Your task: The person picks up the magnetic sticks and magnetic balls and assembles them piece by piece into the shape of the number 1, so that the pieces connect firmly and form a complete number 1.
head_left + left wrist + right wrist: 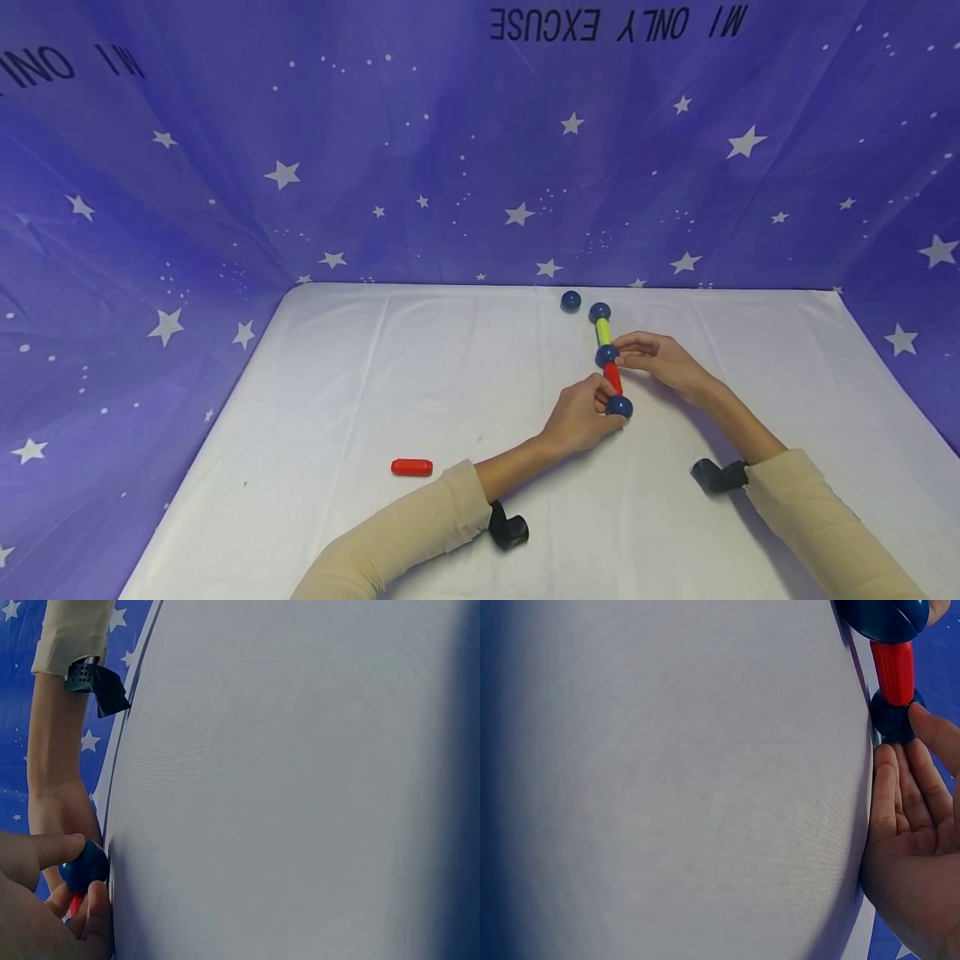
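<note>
A chain lies on the table: a far blue ball, a yellow-green rod, a middle blue ball, a red rod and a near blue ball. My left hand grips the near ball between thumb and fingers, as the left wrist view also shows with that blue ball. At the middle ball, my right hand pinches with thumb and fingertips. In the right wrist view its thumb presses on the blue ball, where the red rod ends.
A loose blue ball sits near the table's back edge, left of the chain. Another red rod lies at the front left, close to the left sleeve. Black wrist mounts stick out from both cuffs. Starry purple cloth stands behind the white table.
</note>
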Demonstrator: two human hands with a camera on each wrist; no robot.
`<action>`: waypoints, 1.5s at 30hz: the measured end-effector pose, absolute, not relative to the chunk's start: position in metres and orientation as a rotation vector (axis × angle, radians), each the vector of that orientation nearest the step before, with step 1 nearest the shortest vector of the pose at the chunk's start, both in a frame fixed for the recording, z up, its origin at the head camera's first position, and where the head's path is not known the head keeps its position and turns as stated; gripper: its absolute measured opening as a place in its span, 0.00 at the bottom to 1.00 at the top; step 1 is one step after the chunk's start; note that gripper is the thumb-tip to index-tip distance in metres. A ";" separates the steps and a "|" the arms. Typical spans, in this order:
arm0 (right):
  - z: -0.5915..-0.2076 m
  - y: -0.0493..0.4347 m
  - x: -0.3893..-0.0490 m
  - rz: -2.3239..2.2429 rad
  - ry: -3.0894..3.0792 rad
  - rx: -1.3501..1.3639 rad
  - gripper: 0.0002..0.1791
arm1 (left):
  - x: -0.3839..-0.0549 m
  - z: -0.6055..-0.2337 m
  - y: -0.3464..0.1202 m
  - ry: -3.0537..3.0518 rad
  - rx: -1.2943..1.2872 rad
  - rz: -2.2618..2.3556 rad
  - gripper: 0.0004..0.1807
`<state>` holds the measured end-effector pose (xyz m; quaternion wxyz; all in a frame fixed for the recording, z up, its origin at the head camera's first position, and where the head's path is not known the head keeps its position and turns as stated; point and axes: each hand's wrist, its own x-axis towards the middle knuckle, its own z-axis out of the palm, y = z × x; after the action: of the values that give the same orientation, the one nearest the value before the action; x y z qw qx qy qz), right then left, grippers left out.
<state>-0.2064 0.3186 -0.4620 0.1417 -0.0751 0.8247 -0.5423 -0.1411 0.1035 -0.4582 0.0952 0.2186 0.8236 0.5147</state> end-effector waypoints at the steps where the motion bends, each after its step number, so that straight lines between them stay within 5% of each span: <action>1: -0.462 0.319 -0.206 -1.566 2.381 -0.215 0.25 | -0.141 -0.458 0.104 2.441 0.646 1.525 0.16; 45: -0.460 0.318 -0.206 -1.583 2.371 -0.193 0.27 | -0.143 -0.455 0.107 2.523 0.641 1.422 0.16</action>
<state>-0.2058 0.3178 -0.4598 0.1417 -0.0668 0.8215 -0.5483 -0.1429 0.1073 -0.4552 0.0876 0.2152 0.8473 0.4775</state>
